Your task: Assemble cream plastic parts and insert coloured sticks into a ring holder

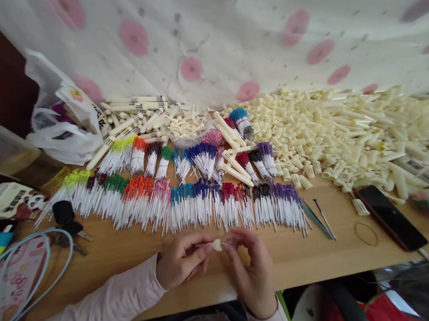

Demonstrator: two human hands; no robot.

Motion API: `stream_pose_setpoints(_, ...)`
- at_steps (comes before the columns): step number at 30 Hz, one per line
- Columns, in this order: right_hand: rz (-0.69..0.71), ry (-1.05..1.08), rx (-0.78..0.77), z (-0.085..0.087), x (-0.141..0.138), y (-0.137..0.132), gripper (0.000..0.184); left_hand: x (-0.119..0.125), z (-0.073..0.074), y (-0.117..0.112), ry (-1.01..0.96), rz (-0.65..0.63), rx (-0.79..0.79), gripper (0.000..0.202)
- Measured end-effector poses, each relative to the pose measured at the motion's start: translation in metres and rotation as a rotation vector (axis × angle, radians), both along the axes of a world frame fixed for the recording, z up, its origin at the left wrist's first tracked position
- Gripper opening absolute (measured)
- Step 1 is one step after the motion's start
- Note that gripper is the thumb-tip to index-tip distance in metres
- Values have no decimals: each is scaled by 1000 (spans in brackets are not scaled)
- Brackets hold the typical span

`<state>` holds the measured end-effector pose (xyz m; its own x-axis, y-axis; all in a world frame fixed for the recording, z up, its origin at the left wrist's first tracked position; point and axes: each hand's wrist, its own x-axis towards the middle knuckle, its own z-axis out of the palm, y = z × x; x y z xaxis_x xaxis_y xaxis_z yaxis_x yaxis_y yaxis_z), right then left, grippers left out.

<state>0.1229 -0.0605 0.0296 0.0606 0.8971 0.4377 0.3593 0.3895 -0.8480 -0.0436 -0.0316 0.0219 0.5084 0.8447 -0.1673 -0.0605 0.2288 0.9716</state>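
In the lower centre of the frame, a cream piece (218, 245) lay between the left hand (182, 259) and right hand (250, 271), narrowly pinched by fingertips at opposite sides.

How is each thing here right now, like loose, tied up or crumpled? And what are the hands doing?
Left hand: fingertips pinched at the small cream piece
Right hand: fingertips pinched at its other side
Front-row coloured sticks: loose, side by side
Blue-tipped bundle: banded together
Phone: screen dark, cable plugged in
Rubber band: loose, around nothing
White plastic bag: crumpled
Cream parts: heaped
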Motion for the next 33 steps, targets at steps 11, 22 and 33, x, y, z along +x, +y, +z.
stream_pose_setpoints(11, 121, -91, 122, 15, 13, 6, 9, -3, 1, 2, 26, -53, -32, 52)
stream_pose_setpoints(22, -20, -16, -17, 9, 3, 1, 20, -1, 2, 3, 91, -2, 181, 38)
stream_pose_setpoints(33, -146, -268, -127, -3, -2, -3, 41, -2, 4, 3, 291, 112, 648, 21)
